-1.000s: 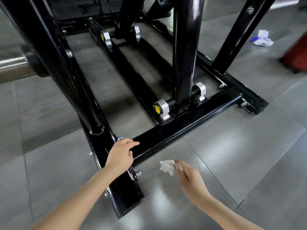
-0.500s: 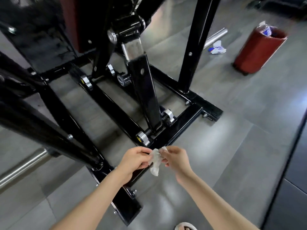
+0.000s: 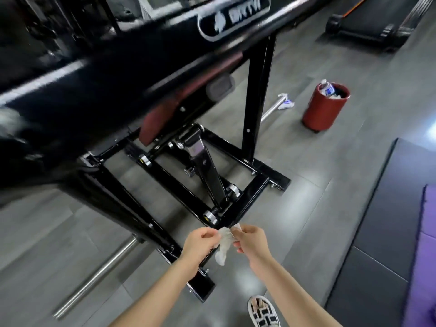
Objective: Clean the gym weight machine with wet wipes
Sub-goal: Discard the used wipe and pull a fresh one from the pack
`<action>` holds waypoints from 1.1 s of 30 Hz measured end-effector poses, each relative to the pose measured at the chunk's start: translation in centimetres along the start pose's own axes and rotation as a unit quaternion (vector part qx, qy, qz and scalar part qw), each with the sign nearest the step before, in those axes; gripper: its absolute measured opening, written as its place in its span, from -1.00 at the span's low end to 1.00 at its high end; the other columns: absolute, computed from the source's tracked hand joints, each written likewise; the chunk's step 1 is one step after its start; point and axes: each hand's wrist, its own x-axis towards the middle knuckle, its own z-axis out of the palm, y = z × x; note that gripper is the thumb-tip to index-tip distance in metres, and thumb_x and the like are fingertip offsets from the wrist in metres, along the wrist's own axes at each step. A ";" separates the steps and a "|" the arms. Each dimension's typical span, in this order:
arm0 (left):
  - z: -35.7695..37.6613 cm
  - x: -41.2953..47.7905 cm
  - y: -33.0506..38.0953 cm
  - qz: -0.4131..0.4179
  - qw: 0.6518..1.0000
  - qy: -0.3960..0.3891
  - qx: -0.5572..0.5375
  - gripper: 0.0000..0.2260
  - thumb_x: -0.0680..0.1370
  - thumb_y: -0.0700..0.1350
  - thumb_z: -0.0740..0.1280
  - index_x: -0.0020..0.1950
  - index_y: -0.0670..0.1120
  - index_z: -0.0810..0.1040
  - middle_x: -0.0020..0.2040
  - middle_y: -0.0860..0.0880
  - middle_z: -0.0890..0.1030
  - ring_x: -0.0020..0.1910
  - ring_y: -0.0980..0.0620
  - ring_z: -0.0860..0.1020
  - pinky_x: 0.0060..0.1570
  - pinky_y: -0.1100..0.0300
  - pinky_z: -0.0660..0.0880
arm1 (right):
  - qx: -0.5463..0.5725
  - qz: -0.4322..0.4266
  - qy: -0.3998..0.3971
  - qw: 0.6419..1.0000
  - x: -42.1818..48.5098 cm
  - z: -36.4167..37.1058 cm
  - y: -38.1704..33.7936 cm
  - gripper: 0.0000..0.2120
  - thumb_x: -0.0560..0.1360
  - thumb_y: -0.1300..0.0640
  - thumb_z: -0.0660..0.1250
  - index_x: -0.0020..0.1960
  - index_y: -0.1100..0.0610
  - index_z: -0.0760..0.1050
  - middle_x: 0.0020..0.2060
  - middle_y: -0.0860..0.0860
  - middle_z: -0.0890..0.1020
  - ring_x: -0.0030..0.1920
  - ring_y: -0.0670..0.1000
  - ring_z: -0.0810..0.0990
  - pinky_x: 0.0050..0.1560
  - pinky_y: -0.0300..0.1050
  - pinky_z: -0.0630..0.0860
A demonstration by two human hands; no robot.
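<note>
My left hand [image 3: 202,244] and right hand [image 3: 252,241] now both pinch the crumpled white wet wipe [image 3: 223,247] at 6 o'clock, off the black steel weight machine frame [image 3: 247,199]; a second ago, right only. Wiping paused; I judge refolding underway.

**Round the machine**

The machine [image 3: 207,171] fills the left and middle. Before its near crossbar [image 3: 247,201] the left hand [image 3: 200,244] and right hand [image 3: 252,241] meet, the wipe [image 3: 224,246] pinched between them. Off right stands a bin [image 3: 323,109], with what may be a pack [image 3: 286,103] just left of it. A mat [image 3: 382,220] lies nearer, a treadmill [image 3: 368,22] behind.
</note>
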 end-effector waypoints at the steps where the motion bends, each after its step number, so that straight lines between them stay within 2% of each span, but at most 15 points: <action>1: -0.6 -1.9 1.5 0.007 1.000 -0.005 0.002 -0.92 0.49 -0.08 0.40 -0.06 -0.06 0.63 -0.21 0.08 0.59 -0.26 0.19 0.51 -0.23 0.33 0.41 | -0.002 0.001 -0.003 1.000 -2.0 -0.1 -1.4 -0.83 0.52 0.24 0.30 -0.24 0.20 0.55 -0.47 -0.01 0.53 -0.47 -0.09 0.44 -0.47 -0.30 0.39; 5: -3.0 -8.2 6.8 0.013 0.999 -0.041 0.005 -0.88 0.47 -0.11 0.41 -0.01 -0.05 0.62 -0.16 0.03 0.60 -0.33 0.18 0.48 -0.30 0.33 0.39 | -0.004 0.013 -0.022 1.000 -9.2 -0.8 -6.7 -0.85 0.52 0.26 0.30 -0.22 0.20 0.55 -0.44 0.00 0.57 -0.45 -0.08 0.49 -0.47 -0.30 0.42; 8: -4.3 -11.0 9.4 0.049 0.997 -0.043 0.030 -0.93 0.45 -0.17 0.44 -0.09 -0.09 0.62 -0.21 0.00 0.61 -0.37 0.18 0.49 -0.35 0.33 0.38 | -0.010 0.002 -0.028 1.000 -12.7 -1.3 -9.7 -0.85 0.51 0.24 0.34 -0.24 0.18 0.53 -0.45 -0.01 0.56 -0.47 -0.11 0.48 -0.44 -0.28 0.43; 11: -4.2 -12.1 11.2 0.088 0.992 -0.055 0.073 -0.94 0.43 -0.16 0.45 -0.12 -0.08 0.62 -0.20 -0.01 0.63 -0.29 0.13 0.52 -0.31 0.31 0.42 | -0.017 -0.004 -0.022 1.000 -14.2 -2.5 -11.5 -0.85 0.49 0.23 0.36 -0.25 0.16 0.53 -0.45 0.00 0.57 -0.47 -0.11 0.46 -0.46 -0.31 0.42; 14: -2.9 -12.0 12.8 0.104 0.989 -0.083 0.064 -0.90 0.44 -0.22 0.43 -0.20 -0.04 0.59 -0.29 0.04 0.60 -0.30 0.12 0.53 -0.37 0.41 0.42 | -0.017 -0.001 0.003 1.000 -14.2 -4.6 -12.5 -0.87 0.48 0.25 0.37 -0.25 0.17 0.53 -0.43 0.04 0.54 -0.47 -0.09 0.44 -0.51 -0.33 0.40; 16: -1.4 -11.2 13.8 0.099 0.989 -0.092 0.062 -0.90 0.44 -0.25 0.43 -0.21 -0.06 0.60 -0.30 0.03 0.61 -0.31 0.11 0.54 -0.36 0.41 0.43 | -0.006 0.005 0.019 1.000 -13.7 -6.6 -13.1 -0.85 0.47 0.28 0.38 -0.27 0.17 0.52 -0.43 0.05 0.53 -0.47 -0.08 0.42 -0.51 -0.32 0.39; 20: 2.8 -8.2 16.2 0.090 0.989 -0.096 0.069 -0.94 0.44 -0.29 0.41 -0.12 -0.17 0.61 -0.25 -0.04 0.61 -0.29 0.09 0.54 -0.32 0.39 0.46 | 0.018 0.026 0.035 0.999 -11.6 -11.4 -14.2 -0.86 0.46 0.30 0.39 -0.26 0.19 0.51 -0.38 0.09 0.52 -0.45 -0.06 0.43 -0.46 -0.29 0.40; 23: 7.5 -5.3 19.2 0.090 0.985 -0.121 0.088 -0.93 0.45 -0.32 0.40 -0.13 -0.18 0.59 -0.25 -0.02 0.59 -0.29 0.11 0.52 -0.35 0.46 0.43 | 0.042 0.043 0.044 0.997 -8.7 -16.1 -15.3 -0.98 0.47 0.33 0.36 -0.11 0.26 0.55 -0.36 0.12 0.52 -0.46 -0.05 0.42 -0.47 -0.28 0.39; 27: 15.3 -0.5 24.2 0.103 0.973 -0.149 0.145 -0.89 0.44 -0.28 0.41 -0.19 -0.08 0.58 -0.23 -0.01 0.59 -0.24 0.10 0.53 -0.28 0.43 0.43 | 0.095 0.057 0.048 0.993 -3.3 -23.7 -17.7 -0.91 0.46 0.41 0.32 -0.05 0.30 0.53 -0.41 0.10 0.47 -0.54 -0.06 0.37 -0.52 -0.31 0.31; 31: 22.7 3.4 29.8 0.102 0.962 -0.174 0.182 -0.92 0.44 -0.30 0.41 -0.09 -0.19 0.61 -0.28 0.05 0.57 -0.27 0.14 0.51 -0.29 0.47 0.41 | 0.059 0.071 0.048 0.995 1.7 -31.8 -21.6 -0.87 0.45 0.41 0.31 -0.06 0.26 0.56 -0.42 0.09 0.48 -0.47 -0.03 0.40 -0.40 -0.25 0.37; 33: 25.8 5.4 32.7 0.095 0.962 -0.186 0.174 -0.93 0.45 -0.32 0.41 -0.14 -0.18 0.59 -0.29 0.04 0.57 -0.29 0.16 0.50 -0.32 0.49 0.41 | 0.048 0.070 0.039 0.996 4.3 -35.3 -24.1 -0.86 0.45 0.40 0.30 -0.03 0.27 0.56 -0.41 0.09 0.48 -0.44 -0.03 0.40 -0.39 -0.25 0.37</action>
